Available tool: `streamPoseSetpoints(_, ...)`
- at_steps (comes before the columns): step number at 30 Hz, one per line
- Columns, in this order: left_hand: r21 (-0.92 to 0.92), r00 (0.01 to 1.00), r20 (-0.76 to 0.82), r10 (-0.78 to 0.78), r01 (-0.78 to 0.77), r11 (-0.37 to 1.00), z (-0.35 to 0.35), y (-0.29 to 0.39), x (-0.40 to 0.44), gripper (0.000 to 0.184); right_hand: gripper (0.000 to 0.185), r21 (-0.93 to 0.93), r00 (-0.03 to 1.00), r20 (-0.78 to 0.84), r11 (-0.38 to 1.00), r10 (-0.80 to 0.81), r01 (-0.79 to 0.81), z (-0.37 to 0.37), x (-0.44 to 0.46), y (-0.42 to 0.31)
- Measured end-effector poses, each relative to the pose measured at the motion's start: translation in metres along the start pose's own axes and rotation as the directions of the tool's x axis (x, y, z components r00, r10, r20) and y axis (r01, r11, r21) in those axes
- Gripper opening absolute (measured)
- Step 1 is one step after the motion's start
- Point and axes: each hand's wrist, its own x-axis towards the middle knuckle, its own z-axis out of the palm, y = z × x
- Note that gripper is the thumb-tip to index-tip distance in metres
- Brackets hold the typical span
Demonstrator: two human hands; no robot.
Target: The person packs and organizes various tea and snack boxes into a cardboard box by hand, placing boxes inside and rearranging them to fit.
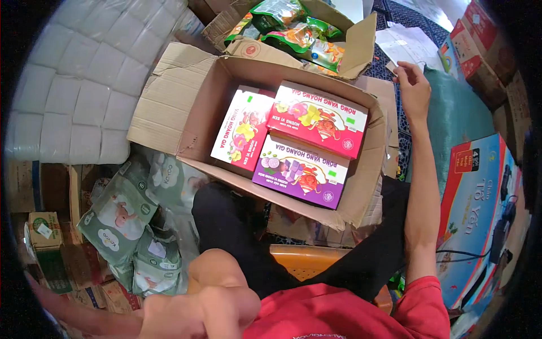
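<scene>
An open cardboard carton (197, 107) stands before my knees. Inside lie two red and white boxes, one upper right (319, 120) and one at the left (243, 129), with a purple box (301, 172) below them. My right hand (412, 85) is stretched past the carton's right side, fingers bent, with a small pale piece at the fingertips beside white papers (409, 45). Close to the camera at the bottom, my left hand (209, 296) is large and blurred with its fingers curled; whatever it may hold is hidden.
Behind the carton sits another box (361, 48) with green and orange packets (305, 37). White wrapped packs (84, 85) are stacked at the left above green diaper packs (121, 217). A blue and red box (471, 220) stands at the right, near a black cable.
</scene>
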Motion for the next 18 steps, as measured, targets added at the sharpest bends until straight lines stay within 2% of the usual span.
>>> streamPoseSetpoints(3, 0.216, 0.992, -0.117, -0.050, 0.074, 0.974, 0.011, -0.002, -0.002, 0.024, 0.019, -0.018, 1.000, 0.003, 1.000, -0.023, 0.023, -0.001, -0.002, -0.001)
streamPoseSetpoints(5, 0.120, 0.999, -0.032, 0.017, -0.013, 0.993, 0.000, -0.003, -0.007, 0.024, 0.019, -0.017, 0.999, 0.005, 0.999, -0.035, 0.035, 0.001, 0.000, -0.003)
streamPoseSetpoints(7, 0.031, 0.992, 0.005, -0.127, 0.127, 0.991, -0.005, 0.010, -0.002, 0.023, 0.018, -0.006, 0.999, 0.016, 0.999, -0.040, 0.040, 0.001, -0.001, 0.001)
streamPoseSetpoints(8, -0.003, 0.953, 0.016, -0.302, 0.302, 0.953, -0.006, 0.032, 0.012, 0.023, 0.018, -0.015, 0.999, 0.014, 0.999, -0.041, 0.041, 0.001, -0.001, 0.002)
streamPoseSetpoints(10, -0.059, 0.945, 0.045, -0.323, 0.325, 0.944, -0.007, 0.030, 0.021, 0.022, 0.018, -0.026, 0.999, 0.010, 0.999, -0.043, 0.043, 0.003, -0.001, 0.002)
streamPoseSetpoints(12, -0.120, 0.998, 0.061, -0.009, 0.016, 0.993, -0.008, -0.003, 0.011, 0.021, 0.018, -0.003, 0.999, 0.026, 1.000, -0.023, 0.023, 0.005, -0.001, 0.001)
streamPoseSetpoints(13, -0.006, 1.000, -0.008, -0.025, 0.024, 1.000, -0.003, -0.004, 0.009, 0.020, 0.018, 0.004, 0.999, 0.034, 1.000, -0.012, 0.012, 0.005, -0.001, 0.001)
streamPoseSetpoints(16, 0.051, 0.980, -0.068, -0.184, 0.188, 0.981, 0.000, 0.005, 0.012, 0.014, 0.020, -0.031, 0.997, 0.062, 0.999, -0.034, 0.036, 0.005, -0.002, 0.000)
streamPoseSetpoints(18, 0.121, 0.987, 0.064, -0.146, 0.138, 0.983, -0.010, 0.004, 0.016, 0.047, 0.019, -0.029, 0.998, 0.046, 0.999, -0.037, 0.039, 0.006, -0.004, -0.002)
